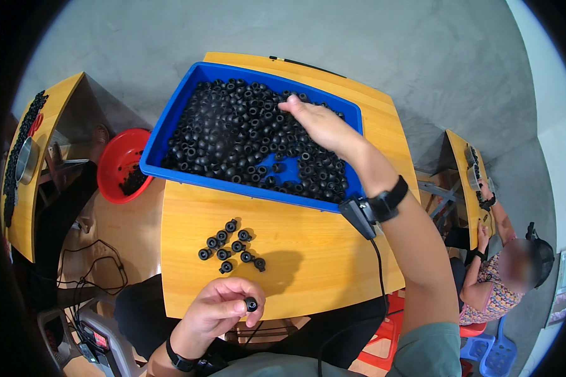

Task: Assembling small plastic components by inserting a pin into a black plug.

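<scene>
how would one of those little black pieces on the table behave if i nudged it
The black pieces on the table look round-sided, so one would probably roll, though its small protruding stub may cut that short. It is likely light: the left hand pinches a similar piece by thumb and finger.

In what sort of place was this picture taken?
Probably a small workshop for handwork: a blue tray holds very many black parts on a yellow table, and a co-worker sits at another table to the right.
</scene>
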Demonstrator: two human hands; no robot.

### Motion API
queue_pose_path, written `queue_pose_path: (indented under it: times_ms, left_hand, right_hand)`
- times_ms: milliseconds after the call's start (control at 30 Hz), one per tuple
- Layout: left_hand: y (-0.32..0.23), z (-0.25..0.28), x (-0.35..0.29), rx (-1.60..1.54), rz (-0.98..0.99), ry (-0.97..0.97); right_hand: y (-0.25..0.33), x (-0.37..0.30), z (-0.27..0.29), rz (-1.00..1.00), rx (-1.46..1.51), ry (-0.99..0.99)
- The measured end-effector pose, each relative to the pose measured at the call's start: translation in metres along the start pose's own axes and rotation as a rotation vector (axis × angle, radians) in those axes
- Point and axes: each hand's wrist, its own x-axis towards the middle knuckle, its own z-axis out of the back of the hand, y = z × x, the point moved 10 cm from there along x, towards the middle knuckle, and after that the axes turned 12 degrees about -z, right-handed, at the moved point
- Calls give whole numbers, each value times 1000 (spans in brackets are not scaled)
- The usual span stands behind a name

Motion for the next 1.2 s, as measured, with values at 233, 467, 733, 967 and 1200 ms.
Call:
queue_pose_path:
  times_ms: [233, 467, 733, 967, 1200]
  left_hand:
    - [-7, 3, -6, 0, -18, 2]
    - [-5, 2, -4, -2, -9, 11]
    - [-4, 4, -5, 19, -7, 18]
    - [-3, 3, -3, 39, 4, 9]
    - [-12, 4, -8, 38, -33, -12]
  right_hand:
    - [7, -7, -32, -147, 296, 339]
    - [-34, 5, 15, -232, 158, -41]
    - [-31, -16, -11, -189, -285, 175]
    - [-35, 2, 12, -109, -350, -138]
    - [-18, 9, 2, -72, -730, -264]
